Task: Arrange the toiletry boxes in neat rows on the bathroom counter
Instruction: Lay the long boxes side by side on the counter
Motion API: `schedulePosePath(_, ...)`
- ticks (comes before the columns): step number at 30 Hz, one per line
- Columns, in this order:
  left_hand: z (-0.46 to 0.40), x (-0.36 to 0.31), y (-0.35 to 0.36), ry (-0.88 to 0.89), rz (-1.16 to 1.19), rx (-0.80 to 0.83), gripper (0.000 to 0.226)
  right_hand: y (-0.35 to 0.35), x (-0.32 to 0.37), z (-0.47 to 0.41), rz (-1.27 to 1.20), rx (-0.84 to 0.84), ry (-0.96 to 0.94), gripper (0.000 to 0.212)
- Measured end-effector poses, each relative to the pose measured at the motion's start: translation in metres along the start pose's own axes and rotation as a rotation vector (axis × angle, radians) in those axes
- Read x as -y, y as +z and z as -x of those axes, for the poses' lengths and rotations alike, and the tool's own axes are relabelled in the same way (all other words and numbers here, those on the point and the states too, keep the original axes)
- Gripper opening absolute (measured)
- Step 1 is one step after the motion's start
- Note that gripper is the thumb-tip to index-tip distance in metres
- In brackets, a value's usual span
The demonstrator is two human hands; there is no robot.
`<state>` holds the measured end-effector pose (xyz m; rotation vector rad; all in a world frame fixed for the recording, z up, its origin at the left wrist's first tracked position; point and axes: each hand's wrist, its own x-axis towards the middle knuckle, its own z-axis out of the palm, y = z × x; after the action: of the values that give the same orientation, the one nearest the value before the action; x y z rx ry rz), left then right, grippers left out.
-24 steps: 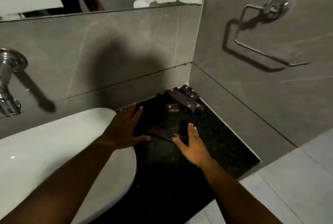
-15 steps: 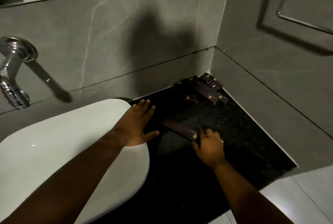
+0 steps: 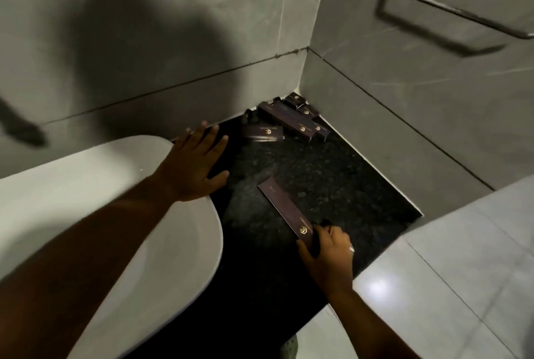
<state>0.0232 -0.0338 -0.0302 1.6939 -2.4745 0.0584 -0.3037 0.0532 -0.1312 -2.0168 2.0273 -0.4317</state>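
Note:
A long dark brown toiletry box [image 3: 284, 208] with a gold logo lies flat on the black speckled counter [image 3: 341, 185]. My right hand [image 3: 328, 254] grips its near end, fingers curled around it. My left hand [image 3: 195, 163] rests flat with fingers spread on the right rim of the white basin [image 3: 86, 199]. Several more brown boxes sit jumbled in the far corner: a long one [image 3: 289, 120], a flat one [image 3: 263, 131] and small ones [image 3: 296, 98].
Grey tiled walls close the counter at the back and right. A chrome towel ring [image 3: 462, 8] hangs on the right wall. The counter's front edge drops to a pale tiled floor [image 3: 462, 272].
My right hand closed on the long box's near end and drew it toward me, away from the corner pile. The camera tilted down. My left hand stayed on the basin rim.

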Motion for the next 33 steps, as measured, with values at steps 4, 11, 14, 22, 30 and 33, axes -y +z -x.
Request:
schedulePosePath(4,-0.001,0.0,0.006,-0.071,0.041,-0.002,0.083,0.004,0.005,0.013,-0.004,0.025,0.017,0.056)
schedulePosePath(11,0.001,0.0,0.005,-0.003,0.046,-0.009,0.075,0.01,0.004,0.018,0.008,-0.033,-0.026,0.058)
schedulePosePath(14,0.0,0.0,0.004,0.024,0.036,0.003,0.073,0.012,0.003,0.017,0.012,-0.053,-0.028,0.058)
schedulePosePath(22,-0.001,0.003,0.005,-0.033,0.053,0.026,0.077,0.01,0.005,0.018,0.012,-0.034,-0.03,0.061)
schedulePosePath(30,-0.001,0.0,0.004,-0.035,0.044,0.047,0.074,-0.001,0.016,0.01,-0.289,-0.14,0.119,0.077)
schedulePosePath(33,0.0,-0.002,0.004,-0.036,0.047,0.033,0.074,-0.013,0.042,-0.036,-0.347,-0.165,0.073,0.071)
